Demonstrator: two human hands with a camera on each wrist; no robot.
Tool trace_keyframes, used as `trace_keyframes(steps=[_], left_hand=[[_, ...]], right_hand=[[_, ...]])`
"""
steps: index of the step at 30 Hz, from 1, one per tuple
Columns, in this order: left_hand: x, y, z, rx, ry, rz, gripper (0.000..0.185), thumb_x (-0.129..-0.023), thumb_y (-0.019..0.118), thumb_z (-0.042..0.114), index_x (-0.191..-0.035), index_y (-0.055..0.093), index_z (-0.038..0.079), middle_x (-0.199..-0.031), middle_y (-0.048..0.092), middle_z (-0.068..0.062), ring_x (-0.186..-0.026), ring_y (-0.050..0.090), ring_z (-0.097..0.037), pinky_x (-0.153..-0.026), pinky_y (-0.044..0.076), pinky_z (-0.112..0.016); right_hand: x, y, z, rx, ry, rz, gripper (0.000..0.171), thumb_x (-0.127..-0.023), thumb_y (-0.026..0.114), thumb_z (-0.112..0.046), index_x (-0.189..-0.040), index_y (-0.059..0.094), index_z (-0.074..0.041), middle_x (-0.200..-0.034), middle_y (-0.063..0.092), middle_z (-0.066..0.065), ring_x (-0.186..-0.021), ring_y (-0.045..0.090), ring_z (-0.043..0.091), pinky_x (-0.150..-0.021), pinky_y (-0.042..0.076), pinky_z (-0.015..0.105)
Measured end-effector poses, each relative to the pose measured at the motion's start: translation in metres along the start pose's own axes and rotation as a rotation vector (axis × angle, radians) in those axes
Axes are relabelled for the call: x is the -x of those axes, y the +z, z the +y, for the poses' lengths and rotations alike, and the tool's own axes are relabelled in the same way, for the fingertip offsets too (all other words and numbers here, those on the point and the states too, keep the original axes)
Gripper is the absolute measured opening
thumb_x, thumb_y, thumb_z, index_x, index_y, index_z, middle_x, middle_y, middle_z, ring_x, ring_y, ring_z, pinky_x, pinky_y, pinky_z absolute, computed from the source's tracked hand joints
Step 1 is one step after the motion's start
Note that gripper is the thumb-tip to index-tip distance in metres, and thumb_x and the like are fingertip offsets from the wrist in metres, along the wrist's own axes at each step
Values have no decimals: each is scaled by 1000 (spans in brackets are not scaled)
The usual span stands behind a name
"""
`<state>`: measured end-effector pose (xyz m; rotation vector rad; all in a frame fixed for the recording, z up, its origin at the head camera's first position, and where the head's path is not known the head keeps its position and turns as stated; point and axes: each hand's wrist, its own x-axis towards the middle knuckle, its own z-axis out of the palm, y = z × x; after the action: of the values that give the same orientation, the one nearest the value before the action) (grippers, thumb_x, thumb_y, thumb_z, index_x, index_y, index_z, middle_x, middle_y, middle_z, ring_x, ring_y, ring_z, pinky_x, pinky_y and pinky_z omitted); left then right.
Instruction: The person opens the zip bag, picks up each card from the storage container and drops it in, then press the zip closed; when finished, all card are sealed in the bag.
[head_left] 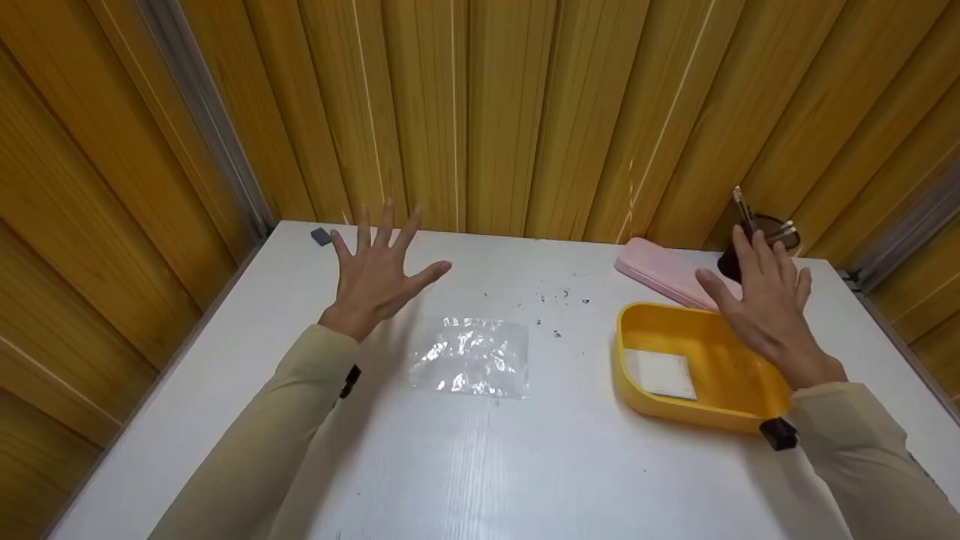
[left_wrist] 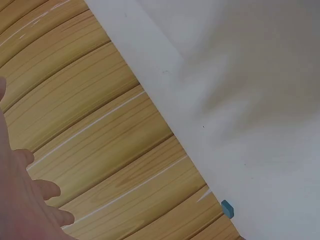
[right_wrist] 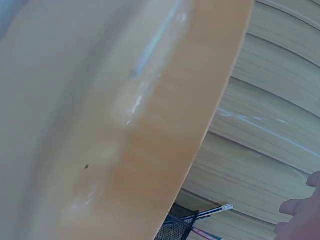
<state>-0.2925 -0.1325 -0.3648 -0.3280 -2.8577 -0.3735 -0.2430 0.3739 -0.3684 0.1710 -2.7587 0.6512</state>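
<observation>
Both hands spread wide (holding nothing), yellow tray [head_left: 637,330] lengthwise toward the right hand [head_left: 761,307], left hand [head_left: 375,277] well apart.

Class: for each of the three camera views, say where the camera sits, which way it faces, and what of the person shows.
Head: worn on the head, looks forward and down at the white table; both sleeves, left hand and right hand show.
Left wrist: faces the table's far edge and wood wall; fingers show.
Right wrist: close over the yellow tray; fingertips show.
Shared: blue eraser and pen holder also appear in the head view.
</observation>
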Motion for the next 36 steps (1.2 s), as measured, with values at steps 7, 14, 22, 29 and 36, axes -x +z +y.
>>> trace_keyframes(steps=[7, 14, 22, 29, 36], left_hand=[[-3, -10, 11, 149, -2, 71, 97, -95, 46, 80, -172, 19, 29, -177, 6, -12, -161, -7, -43, -118, -12, -74], [-3, -18, 23, 306, -3, 109, 97, -94, 51, 77, -172, 19, 30, -177, 9, -10, -162, -1, -39, -120, -11, -71], [6, -13, 35, 441, -1, 168, 96, -93, 59, 71, -171, 25, 26, -176, 16, -9, -162, 10, -37, -120, 0, -75], [10, -6, 43, 541, 14, 202, 91, -95, 62, 64, -170, 30, 23, -175, 21, -7, -160, 18, -36, -124, 4, -68], [14, 5, 54, 701, 8, 224, 86, -97, 65, 57, -168, 35, 19, -173, 29, -7, -158, 27, -33, -123, 19, -65]], right_hand=[[-3, -5, -14, -185, 12, 54, 80, -111, 45, -47, -171, 8, -9, -173, 5, 30, -156, -4, 55, -117, -14, 74], [0, -5, -32, -409, 29, 10, 77, -112, 42, -45, -172, 3, -17, -176, 0, 20, -159, -1, 48, -119, -2, 74], [3, 3, -55, -582, 34, -19, 74, -113, 42, -42, -172, 5, -21, -177, 6, 14, -161, 3, 40, -123, -3, 67], [3, 14, -76, -747, 47, -16, 72, -113, 46, -40, -172, 10, -22, -176, 15, 11, -160, 16, 36, -128, 10, 57], [3, 32, -95, -943, 68, 25, 70, -111, 54, -34, -171, 22, -17, -171, 30, 11, -156, 29, 32, -124, 30, 38]])
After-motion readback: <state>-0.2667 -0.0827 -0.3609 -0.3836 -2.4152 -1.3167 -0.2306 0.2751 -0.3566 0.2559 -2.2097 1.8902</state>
